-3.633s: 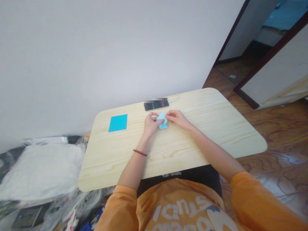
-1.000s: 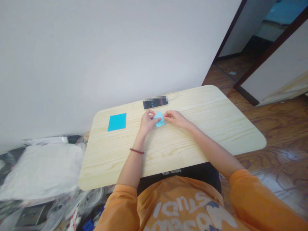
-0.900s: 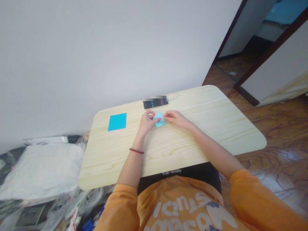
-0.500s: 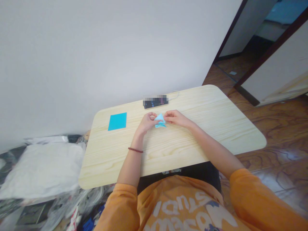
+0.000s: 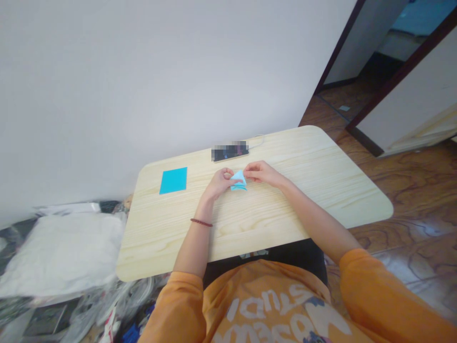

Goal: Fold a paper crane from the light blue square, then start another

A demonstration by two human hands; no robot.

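Note:
Near the middle of the table, a small folded piece of light blue paper (image 5: 239,178) is held between my hands. It comes to a point at the top, and layered flaps show along its lower edge. My left hand (image 5: 220,183) grips its left side, with the thumb across the front. At the upper right edge, the fingertips of my right hand (image 5: 260,172) pinch the paper. Farther left lies a flat square of darker blue paper (image 5: 173,180), apart from both hands.
A phone (image 5: 230,152) with a pale cable rests at the table's back edge by the wall. The pale wooden table (image 5: 285,209) has rounded corners. Plastic-wrapped items and a white bag (image 5: 67,252) are heaped on the left. A doorway stands at the right.
My right fingers have shifted slightly up along the folded paper's right edge. The paper's lower flaps sit a little differently. My left hand keeps its grip.

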